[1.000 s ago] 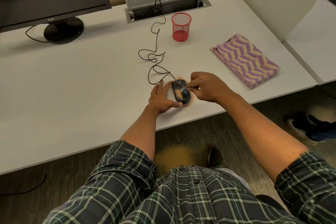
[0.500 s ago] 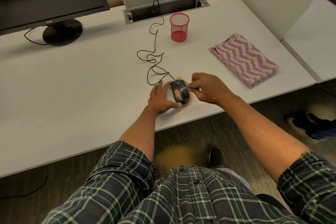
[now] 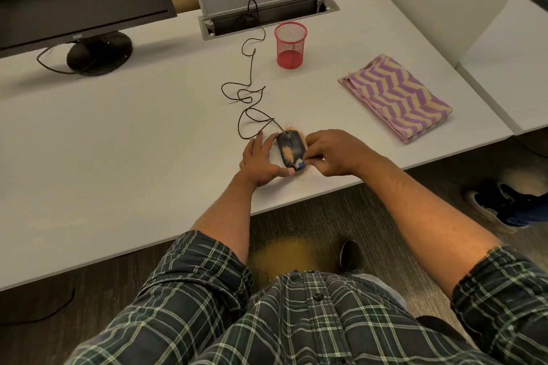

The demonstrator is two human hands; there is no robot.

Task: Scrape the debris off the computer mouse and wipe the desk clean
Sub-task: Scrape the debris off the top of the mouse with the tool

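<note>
A black wired mouse [image 3: 290,145] lies near the front edge of the white desk [image 3: 118,142], with orange-tan powdery debris [image 3: 286,153] on its back and more scattered on the desk around it. My left hand [image 3: 260,161] rests against the mouse's left side, thumb at its near end, steadying it. My right hand [image 3: 333,154] pinches a small blue-tipped scraper [image 3: 299,162] at the mouse's near right corner. A folded purple and cream zigzag cloth [image 3: 396,96] lies on the desk to the right.
The mouse cable [image 3: 247,95] loops back to an open cable tray [image 3: 267,13]. A red mesh cup [image 3: 290,44] stands behind the mouse, and a monitor base [image 3: 99,52] sits at far left. Tan powder [image 3: 284,255] lies on the floor below the desk edge. Another person's shoe [image 3: 498,207] is at right.
My right hand has drawn the scraper from the middle of the mouse toward its near end, pushing debris onto the desk by the front edge. My left hand stays in place.
</note>
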